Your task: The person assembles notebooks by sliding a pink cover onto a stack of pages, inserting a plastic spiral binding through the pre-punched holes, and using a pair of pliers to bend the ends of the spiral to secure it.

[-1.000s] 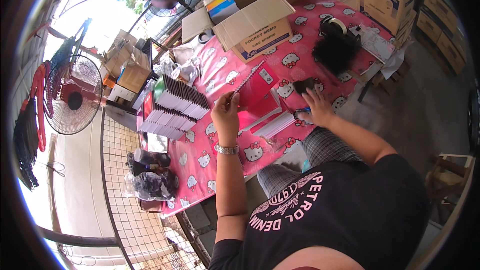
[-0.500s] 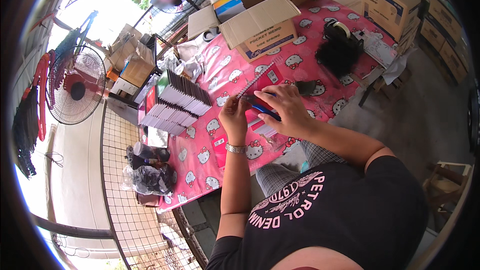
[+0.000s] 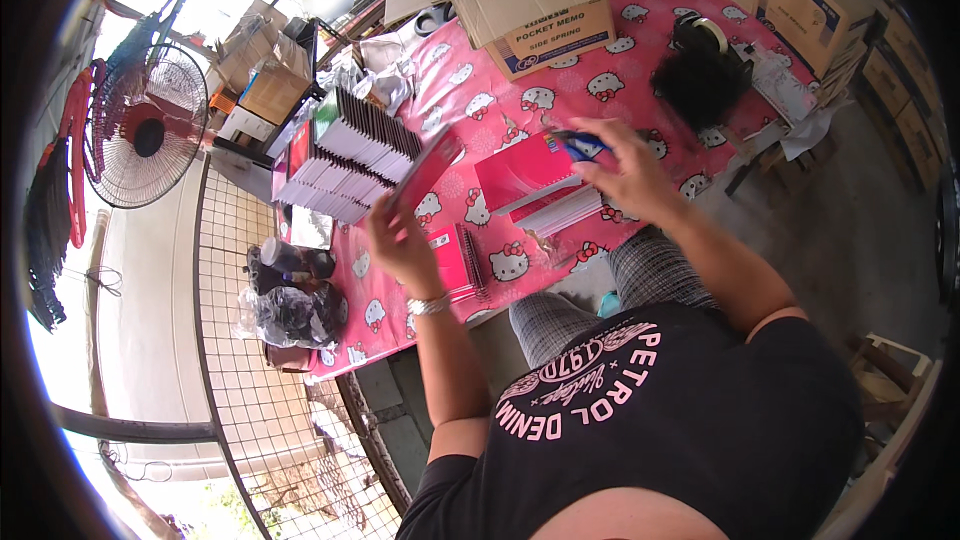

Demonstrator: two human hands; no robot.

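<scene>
Counter point(image 3: 400, 325), head view, the only view on hand: I observe one worker at the near edge, both hands occupied.

Left hand point(image 3: 402, 245): grip closed on a red notebook point(image 3: 424, 178), raised and tilted above the counter, between the near edge and the tall notebook stacks point(image 3: 350, 155) toward the left edge. It is blurred; I cannot tell the state of its binding.

Right hand point(image 3: 632, 175): grip closed round blue-handled pliers point(image 3: 582, 146), over the far right corner of a red-covered pile point(image 3: 525, 176). Whether the tool's jaws are parted, I cannot tell.

Progress, in my judgement: partway. Red notebooks with dark coils point(image 3: 457, 260) lie by the near edge, below the left hand, and appear to have been dealt with. The tall stacks show dark binding along their upper sides; I would count them as bound, though not every piece can be checked. The red-covered pile, near the middle of the near edge, shows pale page edges and no coil on its near side; I judge it outstanding.

Also noted: an open carton point(image 3: 555, 35) toward the far edge; a black tangled heap point(image 3: 700, 85) by the right edge.
</scene>
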